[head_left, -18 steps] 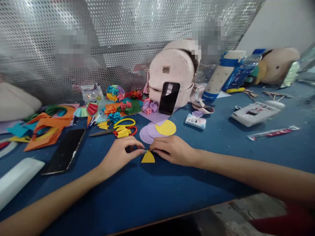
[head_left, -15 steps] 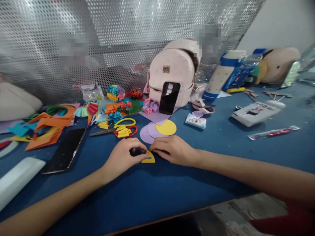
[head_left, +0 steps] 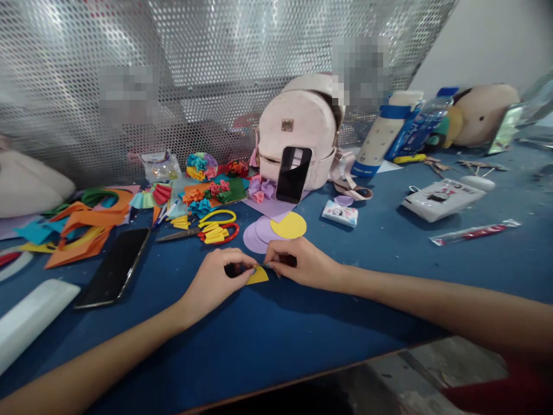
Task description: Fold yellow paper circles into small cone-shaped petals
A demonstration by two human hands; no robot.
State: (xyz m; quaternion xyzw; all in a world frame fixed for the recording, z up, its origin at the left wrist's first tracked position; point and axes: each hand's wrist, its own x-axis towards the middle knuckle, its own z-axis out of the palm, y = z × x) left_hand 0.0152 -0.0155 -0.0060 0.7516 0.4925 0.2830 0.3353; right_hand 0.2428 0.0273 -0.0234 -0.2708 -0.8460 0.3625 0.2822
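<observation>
While the left hand (head_left: pixel 216 280) and right hand (head_left: pixel 298 263) pinch the yellow paper piece (head_left: pixel 258 276) at its top fold, it looks light, floppy, easily creased.

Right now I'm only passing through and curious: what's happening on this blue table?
A person is folding a small yellow paper piece on the blue table. The left hand and right hand both pinch it at its top. Just beyond lie a yellow paper circle on lilac ones, red-and-yellow-handled scissors and a black phone.
</observation>
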